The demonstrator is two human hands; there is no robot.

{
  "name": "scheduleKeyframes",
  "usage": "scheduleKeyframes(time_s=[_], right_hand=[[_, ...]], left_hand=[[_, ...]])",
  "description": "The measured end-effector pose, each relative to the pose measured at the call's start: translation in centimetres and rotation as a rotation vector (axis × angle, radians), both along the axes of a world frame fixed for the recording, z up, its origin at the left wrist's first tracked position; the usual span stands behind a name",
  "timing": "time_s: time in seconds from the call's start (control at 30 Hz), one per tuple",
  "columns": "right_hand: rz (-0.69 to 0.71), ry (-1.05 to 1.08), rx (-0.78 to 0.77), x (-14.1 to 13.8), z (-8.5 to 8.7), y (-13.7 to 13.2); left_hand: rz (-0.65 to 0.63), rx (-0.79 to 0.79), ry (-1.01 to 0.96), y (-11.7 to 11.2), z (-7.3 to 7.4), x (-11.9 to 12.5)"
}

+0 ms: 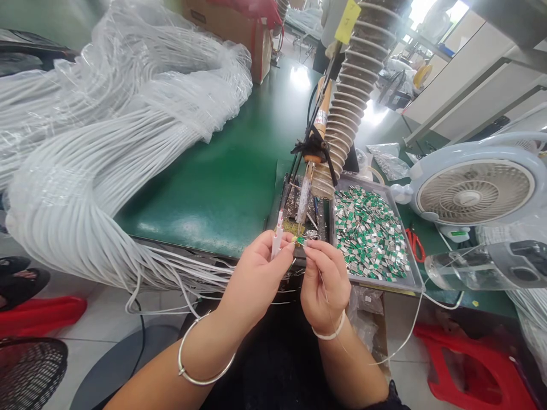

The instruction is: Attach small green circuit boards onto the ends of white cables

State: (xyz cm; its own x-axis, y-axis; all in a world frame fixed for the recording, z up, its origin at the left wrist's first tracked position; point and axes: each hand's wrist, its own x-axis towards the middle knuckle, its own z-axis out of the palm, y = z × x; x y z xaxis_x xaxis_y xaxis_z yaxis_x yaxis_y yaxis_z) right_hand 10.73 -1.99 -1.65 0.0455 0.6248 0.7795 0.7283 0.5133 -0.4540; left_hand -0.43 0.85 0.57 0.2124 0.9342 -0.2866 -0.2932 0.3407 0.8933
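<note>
My left hand (258, 270) is closed around white cables (277, 242), their ends standing up past the thumb. My right hand (327, 276) pinches a small green circuit board (301, 240) at its fingertips, close to the left thumb. A thin solder wire (325, 287) runs out from under the right fingers. Just above both hands, the tip of a soldering iron (304, 196) points down at the board, fixed in a stand. My fingers hide the exact contact between cable, board and tip.
Right of my hands, a clear tray (410, 285) holds many small green and silver boards. A large bundle of white cables (98, 154) lies left. A ribbed hose (359, 74) hangs behind the iron. Rightward are a fan (474, 188), red-handled pliers (415, 245) and a bottle (470, 266).
</note>
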Motion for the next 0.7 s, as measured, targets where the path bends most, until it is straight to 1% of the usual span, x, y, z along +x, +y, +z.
scheduleKeyframes(time_s=[0.13,0.27,0.33,0.47,0.53,0.6,0.7], right_hand=[[0.022,0.025,-0.018,0.2,-0.2,-0.3],[0.031,0.037,-0.063,0.4,-0.6,-0.5],[0.009,0.026,-0.095,0.4,-0.7,-0.5],[-0.062,-0.005,-0.145,0.3,-0.7,-0.2],[-0.075,-0.002,-0.156,0.3,-0.6,0.0],[-0.066,0.006,-0.144,0.3,-0.6,0.0],[-0.014,-0.001,-0.111,0.3,-0.7,0.0]], left_hand=[[-0.024,0.002,0.019,-0.1,-0.7,-0.2],[-0.062,0.086,0.084,-0.2,-1.3,-0.7],[-0.095,0.116,0.135,-0.2,-1.4,-0.9],[-0.165,0.145,0.281,-0.2,-1.3,-1.3],[-0.196,0.164,0.338,-0.2,-1.0,-1.5],[-0.230,0.186,0.360,-0.1,-0.8,-1.6],[-0.270,0.211,0.359,0.0,-0.6,-1.6]])
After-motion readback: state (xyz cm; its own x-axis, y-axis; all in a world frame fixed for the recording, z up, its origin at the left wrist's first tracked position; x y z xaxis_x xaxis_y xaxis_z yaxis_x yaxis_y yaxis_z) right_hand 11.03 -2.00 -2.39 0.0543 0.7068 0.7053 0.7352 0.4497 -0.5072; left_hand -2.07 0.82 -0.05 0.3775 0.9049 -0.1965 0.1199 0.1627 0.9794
